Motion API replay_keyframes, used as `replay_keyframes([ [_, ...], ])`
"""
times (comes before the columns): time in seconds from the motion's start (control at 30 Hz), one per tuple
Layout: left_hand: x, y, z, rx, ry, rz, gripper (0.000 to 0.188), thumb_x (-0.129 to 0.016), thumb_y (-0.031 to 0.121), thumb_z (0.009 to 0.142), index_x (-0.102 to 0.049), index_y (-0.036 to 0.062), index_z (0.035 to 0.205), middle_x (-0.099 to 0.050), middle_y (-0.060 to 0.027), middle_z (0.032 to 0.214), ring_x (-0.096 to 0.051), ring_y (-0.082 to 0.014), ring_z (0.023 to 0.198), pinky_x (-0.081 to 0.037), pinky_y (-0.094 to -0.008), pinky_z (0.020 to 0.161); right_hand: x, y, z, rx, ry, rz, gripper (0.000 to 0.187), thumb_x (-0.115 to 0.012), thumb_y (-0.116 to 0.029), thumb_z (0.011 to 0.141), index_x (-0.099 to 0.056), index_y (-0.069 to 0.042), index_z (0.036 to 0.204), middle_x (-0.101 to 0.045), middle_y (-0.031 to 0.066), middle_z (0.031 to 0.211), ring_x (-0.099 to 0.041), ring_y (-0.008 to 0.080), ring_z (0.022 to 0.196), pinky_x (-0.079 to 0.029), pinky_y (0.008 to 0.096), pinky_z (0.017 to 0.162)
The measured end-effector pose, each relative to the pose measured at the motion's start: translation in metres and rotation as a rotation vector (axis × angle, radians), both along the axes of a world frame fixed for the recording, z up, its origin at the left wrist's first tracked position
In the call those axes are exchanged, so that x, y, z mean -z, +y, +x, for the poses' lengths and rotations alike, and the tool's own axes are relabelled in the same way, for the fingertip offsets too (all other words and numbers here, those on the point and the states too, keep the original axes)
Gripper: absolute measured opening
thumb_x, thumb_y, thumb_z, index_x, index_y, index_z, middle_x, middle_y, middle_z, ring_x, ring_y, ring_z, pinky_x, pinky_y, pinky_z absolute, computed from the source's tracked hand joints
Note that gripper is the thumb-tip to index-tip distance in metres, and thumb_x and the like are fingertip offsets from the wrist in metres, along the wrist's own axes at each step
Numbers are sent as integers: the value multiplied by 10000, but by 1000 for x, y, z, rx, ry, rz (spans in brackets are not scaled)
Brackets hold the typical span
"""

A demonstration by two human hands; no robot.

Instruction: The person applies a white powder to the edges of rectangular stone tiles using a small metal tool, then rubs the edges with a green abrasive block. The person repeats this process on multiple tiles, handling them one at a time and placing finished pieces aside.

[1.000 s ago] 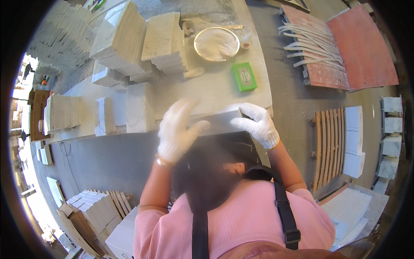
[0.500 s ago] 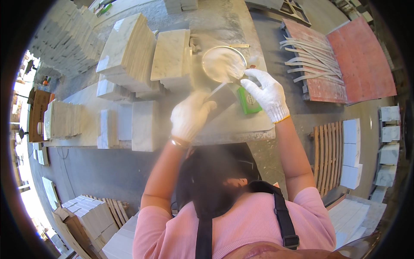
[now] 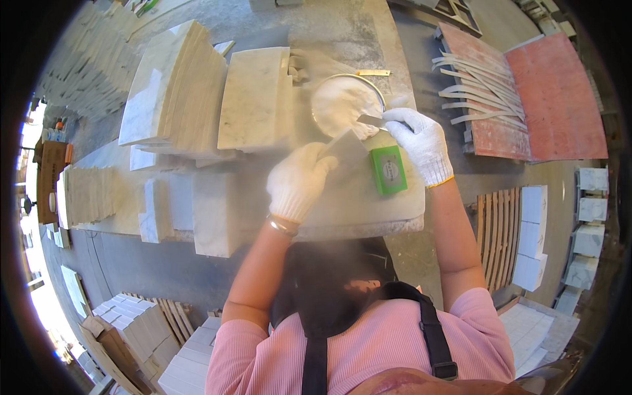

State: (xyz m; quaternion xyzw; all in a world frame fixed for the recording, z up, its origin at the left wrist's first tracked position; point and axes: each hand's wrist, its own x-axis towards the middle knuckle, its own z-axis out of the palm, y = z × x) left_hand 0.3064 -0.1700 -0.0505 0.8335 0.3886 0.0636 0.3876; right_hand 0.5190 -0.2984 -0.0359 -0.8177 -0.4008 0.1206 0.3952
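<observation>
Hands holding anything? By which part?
Left hand: tile, by its near left end. Right hand: scraper, by the end away from the bowl.

wht on L glove [image 3: 295, 183] + R glove [image 3: 420, 143] | yel on R cuff trim [image 3: 441, 182] | grey on held tile [image 3: 349, 148] + blade [image 3: 370, 120] | wht on powder [image 3: 341, 100] | grn w/ pale oval on box [image 3: 390, 172] | pink ribbing on shirt [image 3: 375, 341] | blk on straps [image 3: 432, 334]
</observation>
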Motion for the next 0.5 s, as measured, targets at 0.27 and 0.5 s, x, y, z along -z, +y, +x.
replay_keyframes([
  [0.27,8,3,6,-6,2,-6,357,-637,412,928,-737,134,1128,-744,-114,1061,-681,-339,1006,-518,-413,863,15,6,18,39,283,-60,178,-713,-141,916,-783,-67,1062,-767,68,945,-673,101,841,-521,260,797],
  [0.5,16,5,9,16,8,7,362,-630,422,933,-736,134,1124,-745,-113,1056,-684,-344,996,-517,-419,856,11,7,17,17,553,9,230,-690,-129,946,-755,-24,1140,-680,-2,824,-563,47,661,-428,206,587],
])
